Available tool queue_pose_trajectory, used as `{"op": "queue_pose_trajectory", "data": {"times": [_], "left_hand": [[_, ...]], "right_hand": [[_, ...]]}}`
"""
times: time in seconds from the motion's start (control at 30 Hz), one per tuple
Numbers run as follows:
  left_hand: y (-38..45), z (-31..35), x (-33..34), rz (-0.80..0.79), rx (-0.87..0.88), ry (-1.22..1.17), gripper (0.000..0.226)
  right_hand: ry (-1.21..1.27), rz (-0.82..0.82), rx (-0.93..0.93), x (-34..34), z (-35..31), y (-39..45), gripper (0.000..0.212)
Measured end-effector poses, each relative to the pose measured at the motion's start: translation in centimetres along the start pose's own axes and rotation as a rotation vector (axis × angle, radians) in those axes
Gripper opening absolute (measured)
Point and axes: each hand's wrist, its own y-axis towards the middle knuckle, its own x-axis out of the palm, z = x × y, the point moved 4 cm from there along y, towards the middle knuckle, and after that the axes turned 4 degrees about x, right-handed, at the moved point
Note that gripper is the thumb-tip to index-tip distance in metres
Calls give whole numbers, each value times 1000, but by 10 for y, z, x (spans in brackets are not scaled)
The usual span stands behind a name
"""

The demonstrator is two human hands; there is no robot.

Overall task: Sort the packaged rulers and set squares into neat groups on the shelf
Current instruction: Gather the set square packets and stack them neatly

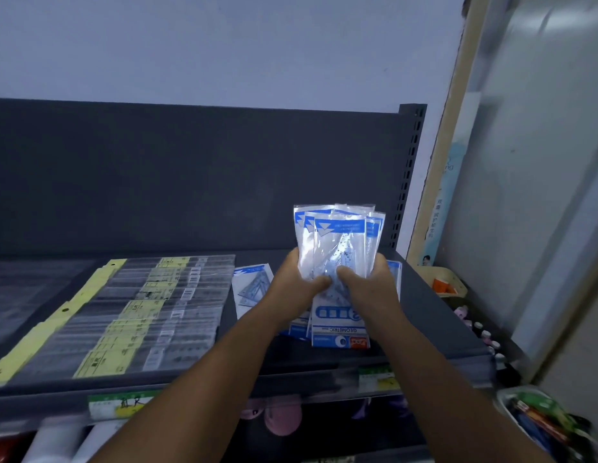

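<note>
Both hands, left hand and right hand, clasp the upright set-square packets (fanned unevenly), so tapping edges flush on the shelf looks wise.

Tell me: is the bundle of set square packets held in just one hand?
No: the left hand and right hand both grip the set square packets.

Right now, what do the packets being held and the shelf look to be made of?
Blue-and-white packets: likely thin clear plastic film, glossy; they glare and show the contents inside. Shelf: seemingly painted metal, matte dark grey, with a slotted upright at its end.
</note>
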Motion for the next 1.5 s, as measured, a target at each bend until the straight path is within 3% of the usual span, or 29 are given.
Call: {"op": "queue_pose_trajectory", "data": {"times": [0.1, 0.47, 0.93, 1.3, 1.43, 1.5], "left_hand": [[-3, 8, 3, -19, 23, 21, 48], [-8, 52, -2, -18, 212, 125, 59], [-19, 76, -3, -1, 258, 161, 66], [-16, 89, -3, -52, 253, 368, 67], [-13, 96, 2, -108, 269, 543, 66], [-11, 96, 4, -135, 261, 668, 63]], "right_hand": [[48, 9, 2, -1, 1, -3, 32], [307, -81, -45, -11, -12, -13, 21], [553, -131, 40, -8, -6, -29, 18], [623, -190, 31, -9, 4, -25, 39], [554, -61, 17, -15, 4, -25, 50], [458, 80, -39, -27, 3, -23, 79]]}}
